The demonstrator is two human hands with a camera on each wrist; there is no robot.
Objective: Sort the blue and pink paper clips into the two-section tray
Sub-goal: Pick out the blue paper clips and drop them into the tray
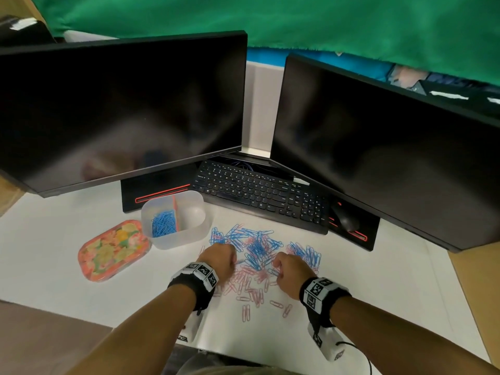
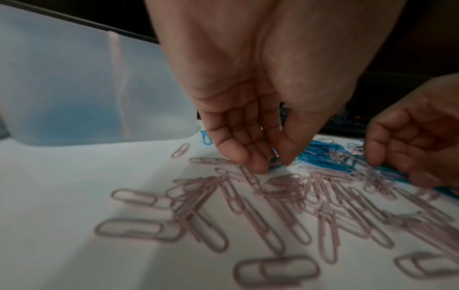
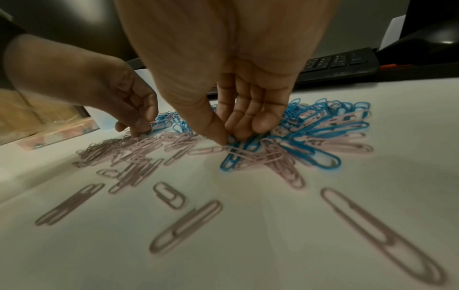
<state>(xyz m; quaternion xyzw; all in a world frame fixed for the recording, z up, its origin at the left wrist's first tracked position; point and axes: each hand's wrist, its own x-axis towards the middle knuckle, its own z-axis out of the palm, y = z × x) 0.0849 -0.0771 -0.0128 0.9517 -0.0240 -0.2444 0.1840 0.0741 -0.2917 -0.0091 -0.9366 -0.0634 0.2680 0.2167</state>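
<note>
Picking over the mixed spread of blue and pink wire paper clips (image 1: 257,255) on the white worktop (image 1: 67,239), both hands are down in the heap. The left hand (image 2: 250,125) has thumb and forefinger pinched together on one pink clip (image 2: 273,160) at the near edge of the blue mass. The right hand (image 3: 231,109) has its fingers (image 3: 263,121) bunched with the thumb onto the tangle where blue and pink overlap; which clip it has, I cannot tell.

The translucent plastic two-section tray (image 1: 189,236) stands just left of the spread, blue clips heaped in its left section, the right section apparently bare. So blue sorting looks partly done and pink hardly begun. Next, I judge, each pinched clip must be lifted free without dragging hooked neighbours, then carried to the matching section, pink going right of the divider.
</note>
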